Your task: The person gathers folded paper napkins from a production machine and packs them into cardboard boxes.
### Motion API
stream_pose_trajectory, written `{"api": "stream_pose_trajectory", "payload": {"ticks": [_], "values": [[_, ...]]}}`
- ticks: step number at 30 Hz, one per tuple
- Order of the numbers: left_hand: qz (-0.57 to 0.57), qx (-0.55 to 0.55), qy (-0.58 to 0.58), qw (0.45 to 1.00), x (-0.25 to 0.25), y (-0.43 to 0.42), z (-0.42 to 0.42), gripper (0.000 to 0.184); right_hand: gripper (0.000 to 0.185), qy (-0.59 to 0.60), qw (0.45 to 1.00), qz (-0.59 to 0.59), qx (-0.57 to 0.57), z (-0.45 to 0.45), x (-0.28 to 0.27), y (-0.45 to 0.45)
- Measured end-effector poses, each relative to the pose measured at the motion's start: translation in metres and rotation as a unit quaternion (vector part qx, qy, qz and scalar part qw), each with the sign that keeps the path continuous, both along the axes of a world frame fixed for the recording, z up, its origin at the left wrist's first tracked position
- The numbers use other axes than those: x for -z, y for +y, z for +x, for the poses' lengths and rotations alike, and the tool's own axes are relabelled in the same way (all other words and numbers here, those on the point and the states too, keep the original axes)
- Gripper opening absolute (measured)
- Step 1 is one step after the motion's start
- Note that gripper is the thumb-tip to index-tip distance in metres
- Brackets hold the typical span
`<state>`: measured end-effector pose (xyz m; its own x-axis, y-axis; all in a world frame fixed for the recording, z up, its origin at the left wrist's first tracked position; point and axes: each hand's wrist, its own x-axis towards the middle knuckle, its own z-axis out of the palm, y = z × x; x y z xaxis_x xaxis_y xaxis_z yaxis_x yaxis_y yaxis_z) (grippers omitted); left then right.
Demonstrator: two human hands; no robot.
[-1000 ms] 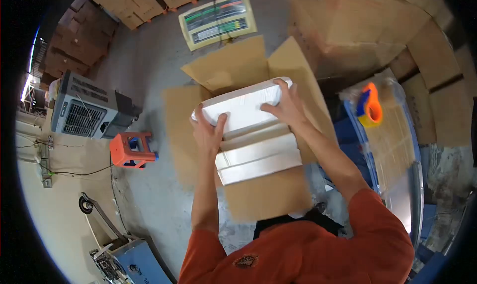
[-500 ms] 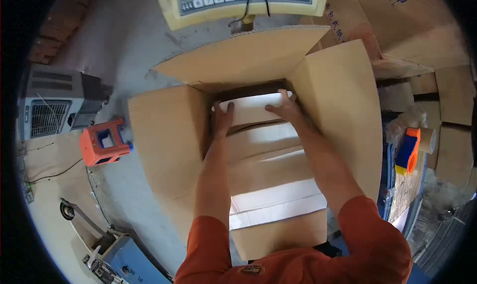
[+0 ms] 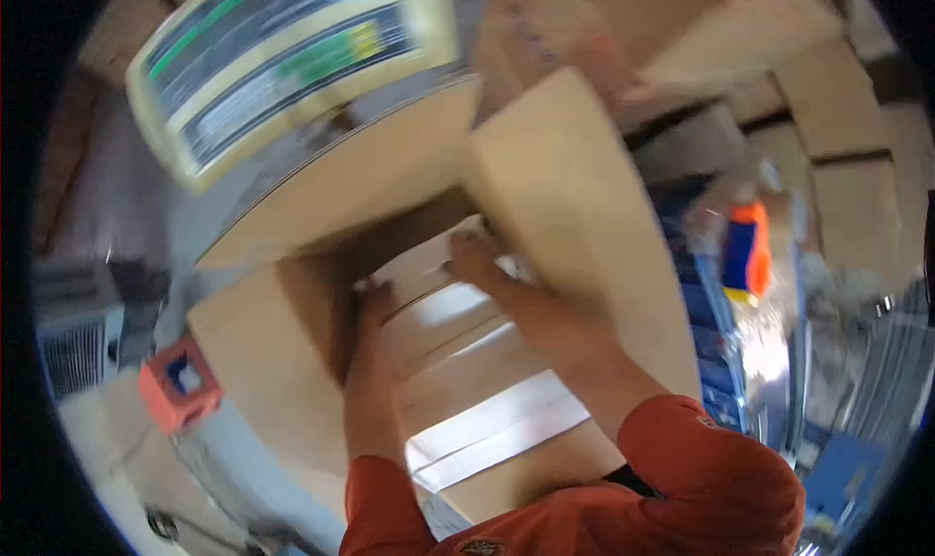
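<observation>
Both arms reach down into a large open cardboard box (image 3: 575,176). Deep inside, my left hand (image 3: 375,298) is at the left end of a white pack (image 3: 419,264), and my right hand (image 3: 477,256) is at its right end, fingers over its far edge. The hands are blurred, but the pack sits between them at the far end of the box. More white packs (image 3: 497,420) lie in rows nearer my body. The box flaps stand folded outward.
A scale display (image 3: 292,64) is beyond the box. An orange and blue tape dispenser (image 3: 747,254) lies at the right, near stacked cartons (image 3: 857,205). A red stool (image 3: 180,386) and a grey cooler (image 3: 78,352) are at the left.
The white pack has gone from above the box down inside it, held by both hands. The view has moved closer and turned, so the surroundings appear shifted and blurred.
</observation>
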<state>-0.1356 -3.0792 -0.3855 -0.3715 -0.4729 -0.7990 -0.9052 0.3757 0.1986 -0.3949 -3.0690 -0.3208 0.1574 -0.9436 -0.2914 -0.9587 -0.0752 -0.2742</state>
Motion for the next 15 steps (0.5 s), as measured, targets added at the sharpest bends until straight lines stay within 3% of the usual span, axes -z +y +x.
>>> {"api": "stream_pose_trajectory", "payload": {"ticks": [1,2,4,5,8,12,15], "values": [[0.002,0.008,-0.008,1.0,0.003,-0.001,-0.002,0.049,0.05,-0.039,0.996,0.07,0.024,0.008,-0.046,0.0],[-0.006,-0.046,-0.008,0.999,-0.004,0.0,-0.001,0.049,0.043,-0.064,0.995,0.072,-0.035,0.012,-0.066,0.003],[-0.02,-0.111,-0.011,0.994,-0.013,0.003,-0.001,0.047,0.051,-0.208,0.974,-0.077,-0.056,0.005,-0.134,0.034],[-0.032,-0.14,-0.005,0.99,-0.021,0.006,0.002,0.046,0.058,-0.226,0.965,-0.112,-0.074,-0.005,-0.163,0.053],[-0.094,-0.211,0.036,0.972,-0.057,0.011,0.0,0.044,0.046,-0.274,0.939,-0.196,-0.061,-0.06,-0.241,0.125],[-0.211,-0.319,0.241,0.892,-0.144,0.025,-0.033,0.041,0.031,-0.225,0.942,-0.247,0.018,-0.137,-0.319,0.241],[-0.264,-0.321,0.438,0.797,-0.175,0.046,-0.06,0.032,0.027,-0.154,0.956,-0.235,0.082,-0.182,-0.335,0.347]]}}
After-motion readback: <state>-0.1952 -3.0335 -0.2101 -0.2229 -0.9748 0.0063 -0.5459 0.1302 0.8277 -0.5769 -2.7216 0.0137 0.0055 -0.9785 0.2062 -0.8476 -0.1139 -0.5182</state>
